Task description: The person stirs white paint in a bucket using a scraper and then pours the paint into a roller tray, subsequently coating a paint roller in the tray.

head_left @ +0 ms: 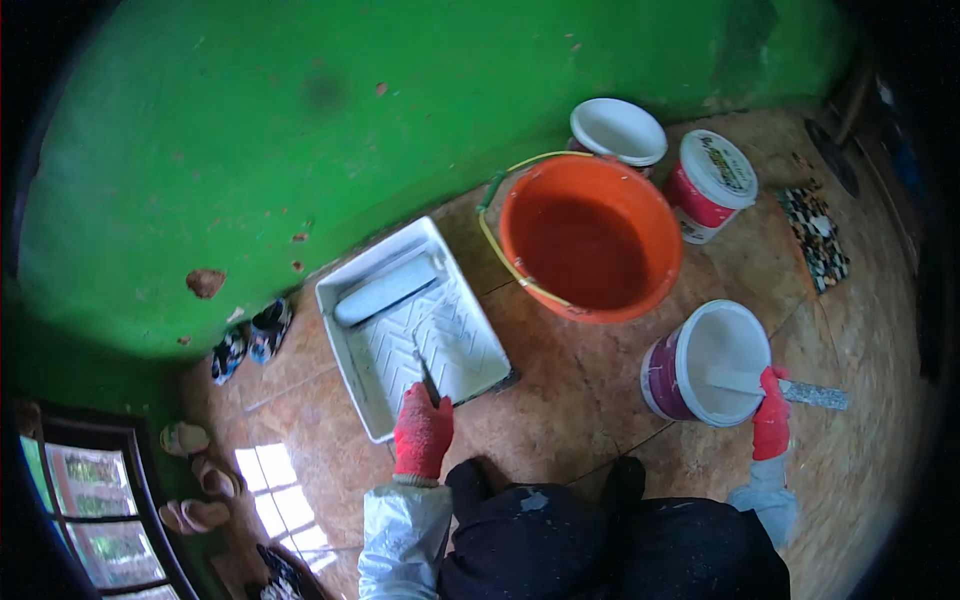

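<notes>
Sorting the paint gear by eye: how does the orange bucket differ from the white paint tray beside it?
The orange bucket is round and deep, with a yellow bail handle; the white paint tray is rectangular, shallow and ribbed. The tray holds a roller, while the bucket's contents are unclear. Both sit open on the tiled floor by the green wall.

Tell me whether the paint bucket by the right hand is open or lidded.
Open: the paint bucket shows white paint to the rim, no lid on it.
</notes>
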Tool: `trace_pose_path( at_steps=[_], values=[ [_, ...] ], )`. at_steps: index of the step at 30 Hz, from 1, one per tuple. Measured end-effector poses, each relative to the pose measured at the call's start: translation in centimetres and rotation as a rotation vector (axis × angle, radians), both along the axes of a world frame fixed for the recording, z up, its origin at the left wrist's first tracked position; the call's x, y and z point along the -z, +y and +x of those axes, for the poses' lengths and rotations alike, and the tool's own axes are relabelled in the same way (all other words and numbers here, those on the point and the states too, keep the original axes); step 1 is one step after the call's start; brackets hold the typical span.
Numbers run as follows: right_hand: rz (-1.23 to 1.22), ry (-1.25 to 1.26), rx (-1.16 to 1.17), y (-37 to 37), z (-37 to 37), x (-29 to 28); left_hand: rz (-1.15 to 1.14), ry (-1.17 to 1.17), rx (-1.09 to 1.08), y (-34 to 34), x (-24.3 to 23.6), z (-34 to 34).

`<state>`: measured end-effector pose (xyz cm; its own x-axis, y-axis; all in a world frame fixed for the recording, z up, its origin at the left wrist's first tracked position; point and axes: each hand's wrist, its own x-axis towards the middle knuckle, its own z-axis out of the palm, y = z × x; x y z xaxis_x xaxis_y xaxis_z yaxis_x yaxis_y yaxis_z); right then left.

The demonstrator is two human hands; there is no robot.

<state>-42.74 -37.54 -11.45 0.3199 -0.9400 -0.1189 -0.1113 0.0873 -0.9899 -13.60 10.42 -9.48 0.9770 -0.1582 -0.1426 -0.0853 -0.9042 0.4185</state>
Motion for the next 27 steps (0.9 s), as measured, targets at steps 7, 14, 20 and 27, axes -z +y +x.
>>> trace_pose_path(
  at_steps=[7, 14, 20, 27],
  values=[
    [0.141, 0.057, -0.013, 2.7, -1.0, -3.4, 0.114, -0.212, -0.128, 1.0, -1.6, 1.1],
    [0.237, 0.921, -0.177, 12.3, -0.4, -15.1, -0.098, -0.070, -0.369, 7.0, 1.5, 5.8],
    [-0.124, 0.489, -0.489, 17.3, 8.8, -20.8, -0.257, -0.112, -0.346, 10.5, 6.0, 7.3],
    [-0.364, 0.493, -0.428, 6.7, 30.0, -15.3, -0.305, 0.011, -0.265, 10.2, 5.2, 6.5]
  ],
)
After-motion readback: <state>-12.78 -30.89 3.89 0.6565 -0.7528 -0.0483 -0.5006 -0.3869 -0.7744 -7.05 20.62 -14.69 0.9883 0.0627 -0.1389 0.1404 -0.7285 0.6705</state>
